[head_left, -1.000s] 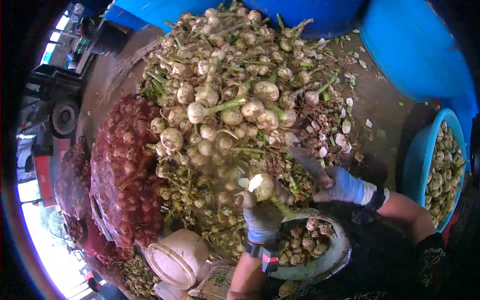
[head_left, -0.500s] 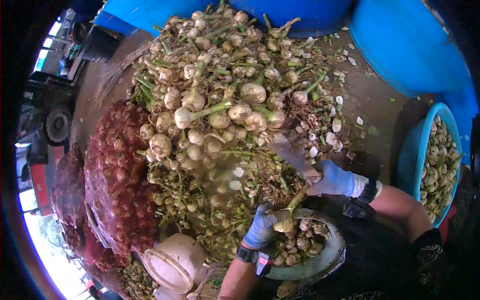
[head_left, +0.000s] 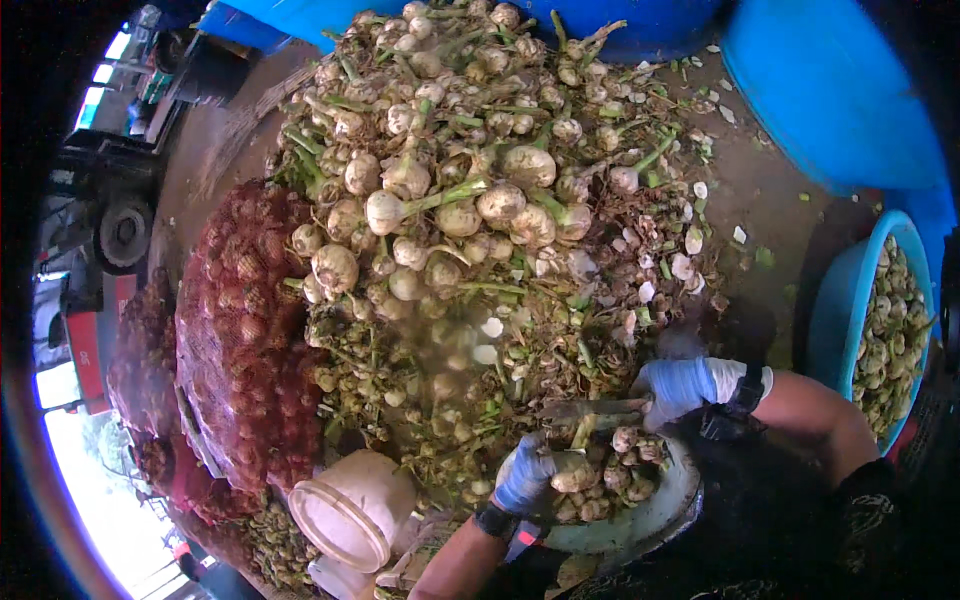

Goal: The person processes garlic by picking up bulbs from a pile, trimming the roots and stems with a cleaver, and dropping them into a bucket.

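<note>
The left hand [head_left: 525,475], blue-gloved, had its grip closed on a round, off-white, stemmed bulb [head_left: 574,477]; the bulb was over the 9 o'clock side of a round, pale-green tub [head_left: 640,533]; the right hand [head_left: 682,388], blue-and-white-gloved, gripped a long, grey-bladed knife [head_left: 595,407] at the bulb's 12 o'clock.

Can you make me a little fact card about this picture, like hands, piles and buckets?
Left hand: holds a bulb
Right hand: holds a knife
Near hands: tub with more bulbs inside
Ahead: big pile of bulbs, some with green stems
Left side: red net bag, whitish bucket
Right side: blue basin, also holding bulbs
</note>
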Tool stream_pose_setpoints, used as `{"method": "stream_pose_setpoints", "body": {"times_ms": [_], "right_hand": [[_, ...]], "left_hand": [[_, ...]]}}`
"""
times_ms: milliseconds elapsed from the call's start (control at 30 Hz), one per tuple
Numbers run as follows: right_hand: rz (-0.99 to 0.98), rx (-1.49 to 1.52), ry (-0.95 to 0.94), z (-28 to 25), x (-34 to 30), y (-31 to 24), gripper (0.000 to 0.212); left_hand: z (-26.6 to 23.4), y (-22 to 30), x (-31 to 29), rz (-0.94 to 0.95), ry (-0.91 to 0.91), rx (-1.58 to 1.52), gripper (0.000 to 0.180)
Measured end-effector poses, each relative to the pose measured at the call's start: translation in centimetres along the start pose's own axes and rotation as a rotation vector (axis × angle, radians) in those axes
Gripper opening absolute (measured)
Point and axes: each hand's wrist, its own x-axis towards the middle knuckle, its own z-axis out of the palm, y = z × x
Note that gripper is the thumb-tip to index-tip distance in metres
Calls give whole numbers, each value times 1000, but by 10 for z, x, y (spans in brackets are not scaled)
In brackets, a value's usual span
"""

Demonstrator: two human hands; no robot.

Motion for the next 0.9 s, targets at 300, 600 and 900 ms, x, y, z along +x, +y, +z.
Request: {"method": "stream_pose_setpoints", "body": {"times_ms": [300,600,900], "right_hand": [[163,-316,248,-8,-4,37,42],[143,-126,382,-24,-2,26,41],[-120,-276,654,-10,-8,20,26]], "left_hand": [[-19,46,-10,330,-250,-30,52],[-165,0,45,514,923,1812,39],[-183,-36,77,452,720,226,41]]}}
